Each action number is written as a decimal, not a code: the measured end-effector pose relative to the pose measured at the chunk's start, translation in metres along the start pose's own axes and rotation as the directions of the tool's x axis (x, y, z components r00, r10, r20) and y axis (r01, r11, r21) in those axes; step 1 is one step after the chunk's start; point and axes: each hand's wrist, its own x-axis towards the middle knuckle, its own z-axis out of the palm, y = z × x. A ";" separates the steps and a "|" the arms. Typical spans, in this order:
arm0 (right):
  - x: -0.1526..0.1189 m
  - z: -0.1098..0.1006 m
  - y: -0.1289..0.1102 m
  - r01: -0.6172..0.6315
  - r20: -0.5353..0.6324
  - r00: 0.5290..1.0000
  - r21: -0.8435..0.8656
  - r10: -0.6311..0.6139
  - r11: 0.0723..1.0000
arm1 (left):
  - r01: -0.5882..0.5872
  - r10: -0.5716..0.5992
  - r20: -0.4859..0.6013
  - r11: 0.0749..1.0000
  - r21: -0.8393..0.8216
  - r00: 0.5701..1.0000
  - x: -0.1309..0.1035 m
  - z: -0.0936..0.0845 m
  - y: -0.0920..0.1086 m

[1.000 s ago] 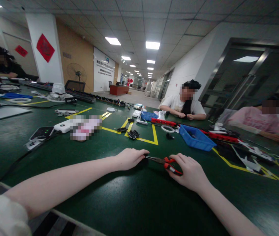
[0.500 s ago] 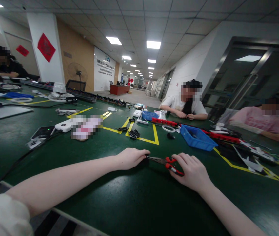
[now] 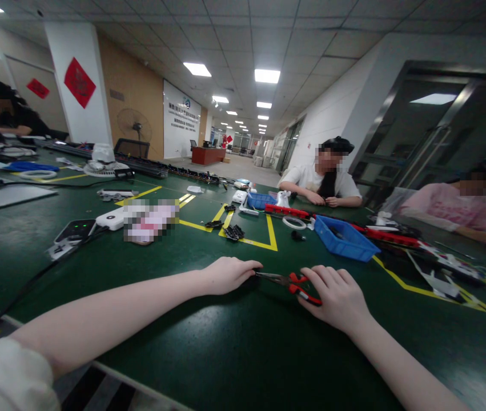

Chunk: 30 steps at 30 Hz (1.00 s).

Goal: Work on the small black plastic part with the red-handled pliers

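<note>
Red-handled needle-nose pliers [image 3: 288, 279] lie across my right hand [image 3: 339, 297], whose fingers wrap round the grips. Their narrow jaws point left and reach the fingertips of my left hand [image 3: 229, 275]. That hand pinches a small dark piece [image 3: 254, 273] at the tip of the jaws; it is too small to name. Whether the jaws grip the piece I cannot tell. Beyond my hands, a small heap of black parts [image 3: 234, 232] lies on the green table [image 3: 208, 354], with a few more black parts [image 3: 214, 224] just left of it.
A blue bin [image 3: 345, 242] stands right of the black parts, near a white ring [image 3: 294, 223]. At left lie a phone [image 3: 151, 222], a white device [image 3: 112, 218] and a black box with a cable [image 3: 75, 229]. Co-workers sit across the table and at both sides.
My hands and the pliers hold almost the same place. The view has shifted very slightly.
</note>
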 end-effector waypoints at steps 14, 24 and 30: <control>0.006 -0.004 -0.007 -0.188 0.163 0.975 0.264 0.148 0.946 | 0.004 -0.003 -0.012 0.999 0.041 1.000 -0.001 0.000 0.002; 0.012 -0.008 -0.013 -0.339 0.294 0.925 0.354 0.240 0.872 | 0.043 -0.046 -0.072 0.998 -0.034 0.996 0.000 0.001 0.000; 0.008 -0.004 -0.009 -0.372 0.308 0.911 0.322 0.276 0.871 | -0.041 0.025 -0.119 0.989 -0.140 0.993 -0.002 -0.002 0.000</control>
